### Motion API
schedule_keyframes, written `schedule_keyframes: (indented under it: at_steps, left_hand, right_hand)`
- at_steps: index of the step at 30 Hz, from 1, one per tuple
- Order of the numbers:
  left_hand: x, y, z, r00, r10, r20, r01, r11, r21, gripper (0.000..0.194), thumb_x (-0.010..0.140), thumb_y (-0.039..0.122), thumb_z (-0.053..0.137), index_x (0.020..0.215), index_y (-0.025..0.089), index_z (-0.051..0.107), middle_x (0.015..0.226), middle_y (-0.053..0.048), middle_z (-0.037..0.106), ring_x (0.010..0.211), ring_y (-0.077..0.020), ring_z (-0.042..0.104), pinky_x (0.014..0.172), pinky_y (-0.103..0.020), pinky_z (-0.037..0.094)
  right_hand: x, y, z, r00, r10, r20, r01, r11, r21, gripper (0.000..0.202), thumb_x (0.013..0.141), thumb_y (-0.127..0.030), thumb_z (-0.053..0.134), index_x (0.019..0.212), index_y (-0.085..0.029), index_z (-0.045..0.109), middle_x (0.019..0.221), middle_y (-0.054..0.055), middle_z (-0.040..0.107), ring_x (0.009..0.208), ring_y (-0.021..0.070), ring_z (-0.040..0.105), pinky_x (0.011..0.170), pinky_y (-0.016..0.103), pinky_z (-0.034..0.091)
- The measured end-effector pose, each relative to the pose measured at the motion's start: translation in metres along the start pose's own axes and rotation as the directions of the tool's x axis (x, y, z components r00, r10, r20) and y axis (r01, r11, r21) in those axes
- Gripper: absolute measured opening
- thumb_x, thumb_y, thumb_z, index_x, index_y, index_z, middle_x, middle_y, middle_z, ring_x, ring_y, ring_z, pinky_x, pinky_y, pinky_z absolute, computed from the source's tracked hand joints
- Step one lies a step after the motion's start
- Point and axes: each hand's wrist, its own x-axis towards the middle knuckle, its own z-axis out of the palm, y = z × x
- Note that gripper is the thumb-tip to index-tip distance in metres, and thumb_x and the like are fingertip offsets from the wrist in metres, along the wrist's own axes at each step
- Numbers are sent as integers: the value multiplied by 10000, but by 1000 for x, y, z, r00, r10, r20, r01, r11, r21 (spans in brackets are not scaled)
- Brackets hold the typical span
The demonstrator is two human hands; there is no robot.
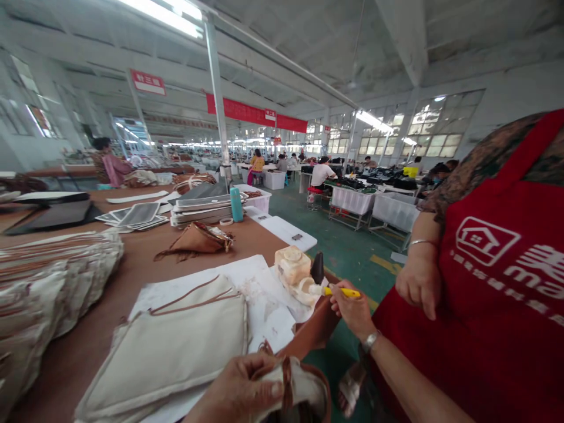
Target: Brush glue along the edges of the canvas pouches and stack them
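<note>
My right hand is closed round the yellow handle of a brush. The brush's pale tip is at a small glue-stained cup, beside a yellowed white plastic container. Low in the view, my left hand grips a beige fabric bag piece with brown trim, partly cut off by the lower edge. To its left, several flat beige bag panels with brown cords lie stacked on stained white paper.
A co-worker in a red apron stands close on the right, one hand hanging near my arm. Stacked beige pieces, a brown leather pouch and a teal bottle are on the brown-covered table. A dark pointed object stands behind the cup.
</note>
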Motion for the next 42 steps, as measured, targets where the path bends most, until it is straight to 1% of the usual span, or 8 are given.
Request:
schedule_keyframes:
  at_steps: [5, 11, 17, 22, 27, 33, 35, 42]
  left_hand:
    - [-15, 6, 9, 1000, 12, 19, -11, 999, -30, 603, 405, 415, 959, 875, 81, 783, 854, -129, 725, 778, -224, 639, 708, -267, 447]
    - [-23, 10, 14, 999, 2, 49, 1, 999, -50, 589, 417, 406, 946, 883, 81, 792, 798, -119, 721, 718, -203, 631, 686, -260, 454]
    - [-32, 12, 19, 997, 13, 77, -11, 1000, -24, 398, 636, 370, 849, 890, 71, 781, 837, -123, 730, 705, -178, 630, 680, -256, 452]
    - [-29, 2, 20, 982, 145, -123, -132, 985, 109, 448, 616, 401, 880, 926, 107, 744, 828, -75, 721, 671, -135, 596, 632, -221, 404]
    - [-29, 3, 22, 939, 307, -152, -232, 896, 378, 364, 740, 455, 765, 835, 107, 719, 741, -19, 646, 644, -110, 504, 589, -210, 332]
    - [-34, 8, 28, 957, 207, -202, -121, 921, 370, 384, 788, 502, 686, 745, 120, 669, 602, 29, 521, 539, -81, 372, 507, -213, 232]
    - [-33, 7, 31, 959, 177, -220, -107, 948, 298, 396, 759, 519, 711, 707, 134, 631, 601, 22, 538, 532, -86, 396, 503, -213, 241]
    - [-33, 8, 40, 969, 109, -220, -73, 984, 165, 430, 666, 536, 782, 738, 132, 651, 634, -19, 630, 534, -107, 488, 498, -206, 280]
  right_hand:
    - [-29, -29, -16, 995, -55, 78, 53, 998, 35, 438, 820, -569, 759, 770, -157, 620, 634, 9, 586, 511, 129, 543, 432, 200, 410]
    - [-82, -103, -51, 989, -77, 125, 51, 977, 206, 325, 856, -481, 763, 889, -178, 649, 663, 26, 593, 474, 146, 535, 383, 207, 404]
    - [-118, -152, -58, 869, -365, 334, 345, 931, 118, 144, 941, -334, 681, 844, -228, 671, 667, 16, 563, 499, 140, 522, 420, 218, 399]
    - [-124, -150, -59, 875, -385, 293, 359, 923, 141, 114, 956, -320, 651, 878, -240, 673, 680, 24, 568, 503, 159, 518, 437, 248, 409]
    - [-133, -134, -60, 933, -278, 230, 242, 955, 173, 157, 920, -381, 688, 879, -229, 696, 687, 40, 569, 494, 169, 518, 409, 254, 388]
    - [-146, -134, -55, 946, -251, 205, 221, 963, 157, 166, 921, -380, 676, 839, -236, 684, 631, 12, 535, 471, 161, 511, 407, 246, 404]
    - [-147, -139, -51, 920, -326, 216, 315, 945, 84, 156, 929, -346, 659, 810, -244, 665, 623, 4, 539, 475, 158, 514, 419, 245, 412]
    - [-148, -159, -33, 692, -652, 309, 705, 702, -97, 150, 901, -132, 585, 861, -272, 546, 677, -25, 581, 528, 149, 563, 479, 252, 464]
